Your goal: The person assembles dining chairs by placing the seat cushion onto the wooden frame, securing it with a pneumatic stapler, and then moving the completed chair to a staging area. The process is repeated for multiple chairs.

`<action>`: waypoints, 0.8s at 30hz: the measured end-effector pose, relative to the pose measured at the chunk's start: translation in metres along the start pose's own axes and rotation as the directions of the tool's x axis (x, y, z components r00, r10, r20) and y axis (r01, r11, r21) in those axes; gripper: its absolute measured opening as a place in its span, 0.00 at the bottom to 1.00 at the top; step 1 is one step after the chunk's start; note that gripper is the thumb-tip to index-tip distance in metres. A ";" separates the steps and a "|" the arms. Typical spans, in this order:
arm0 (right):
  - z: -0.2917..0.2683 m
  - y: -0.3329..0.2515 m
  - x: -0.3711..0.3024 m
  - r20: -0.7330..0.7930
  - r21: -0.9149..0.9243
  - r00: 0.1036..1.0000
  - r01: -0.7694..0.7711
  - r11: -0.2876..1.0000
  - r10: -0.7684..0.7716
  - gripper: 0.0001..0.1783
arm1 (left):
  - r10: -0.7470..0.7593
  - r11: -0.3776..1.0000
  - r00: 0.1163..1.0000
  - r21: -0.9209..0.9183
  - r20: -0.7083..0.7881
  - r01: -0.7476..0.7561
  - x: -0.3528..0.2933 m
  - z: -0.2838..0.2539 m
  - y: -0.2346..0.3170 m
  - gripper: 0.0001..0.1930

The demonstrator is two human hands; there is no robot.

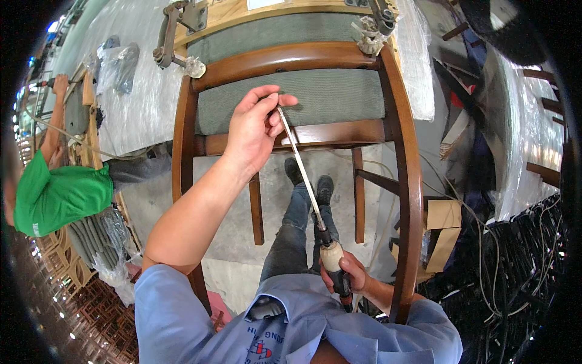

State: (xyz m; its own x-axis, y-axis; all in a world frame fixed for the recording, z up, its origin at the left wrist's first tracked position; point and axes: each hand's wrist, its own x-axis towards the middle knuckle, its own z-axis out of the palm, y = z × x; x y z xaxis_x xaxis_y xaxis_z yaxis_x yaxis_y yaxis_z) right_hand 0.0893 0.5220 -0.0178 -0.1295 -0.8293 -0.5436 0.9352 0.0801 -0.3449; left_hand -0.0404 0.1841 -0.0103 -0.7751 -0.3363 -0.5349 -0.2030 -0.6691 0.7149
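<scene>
My right hand (354,273) is wrapped round the handle of a power screwdriver (332,256), held low in front of my body. Its long, thin metal bit (303,167) slants up and to the left. At the bit's far end, my left hand (257,124) pinches the tip between thumb and finger; whether a screw sits there is too small to tell. Behind that hand lies a brown wooden chair frame (285,59) with a grey-green ribbed fabric panel (339,94). The bit passes in front of its lower crossbar (339,133), and I cannot tell if they touch.
Metal clamps (171,36) with wrapped tips press near both top corners of the frame. At left, a person in a green shirt (66,197) works at another bench. Cables (479,242) and cardboard (442,233) lie to the right. Plastic-wrapped surfaces (145,109) flank the chair.
</scene>
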 end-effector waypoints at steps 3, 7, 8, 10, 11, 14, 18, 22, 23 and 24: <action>-0.006 -0.001 0.003 0.026 0.001 1.000 -0.014 1.000 0.014 0.37 | 0.019 1.000 1.000 0.012 -0.019 -0.019 0.001 -0.001 -0.001 0.09; -0.018 -0.001 0.006 0.031 0.009 0.998 -0.058 0.998 0.057 0.39 | 0.050 0.997 0.998 0.052 -0.023 -0.049 0.000 -0.001 -0.001 0.09; -0.021 0.000 0.007 0.018 0.020 0.997 -0.071 0.997 0.070 0.39 | 0.054 0.997 0.998 0.061 -0.015 -0.053 0.001 -0.002 -0.002 0.10; -0.035 0.006 0.010 0.069 0.054 0.994 -0.091 0.994 0.087 0.41 | 0.058 0.995 0.998 0.081 0.004 -0.058 -0.001 -0.005 -0.001 0.10; -0.038 0.003 0.011 0.081 0.064 0.991 -0.113 0.992 0.108 0.42 | 0.065 0.993 0.998 0.097 -0.014 -0.063 -0.001 -0.003 -0.002 0.10; -0.045 0.012 0.016 0.120 0.107 0.987 -0.117 0.987 0.104 0.43 | 0.081 0.986 0.995 0.154 -0.056 -0.071 -0.004 0.004 -0.003 0.10; -0.055 0.020 0.020 0.185 0.144 0.978 -0.126 0.981 0.099 0.40 | 0.099 0.967 0.993 0.243 -0.063 -0.081 -0.002 0.005 -0.008 0.11; -0.057 0.014 0.023 0.147 0.030 0.989 -0.040 0.999 0.035 0.35 | 0.119 0.947 0.990 0.309 -0.075 -0.091 -0.003 0.001 -0.007 0.12; -0.058 0.016 0.025 0.144 -0.004 0.990 0.006 1.000 -0.005 0.35 | 0.135 0.935 0.987 0.340 -0.087 -0.098 -0.003 0.000 -0.009 0.12; -0.059 0.020 0.025 0.142 -0.040 0.989 0.049 0.998 -0.043 0.36 | 0.154 0.923 0.983 0.370 -0.099 -0.107 -0.002 -0.001 -0.010 0.12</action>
State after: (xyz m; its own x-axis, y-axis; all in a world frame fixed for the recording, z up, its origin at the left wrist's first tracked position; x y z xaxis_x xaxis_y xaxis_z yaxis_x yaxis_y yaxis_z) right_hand 0.0850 0.5358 -0.0837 -0.1214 -0.9022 -0.4140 0.9137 0.0614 -0.4016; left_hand -0.0362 0.1908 -0.0174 -0.7338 -0.4996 -0.4605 -0.3255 -0.3364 0.8837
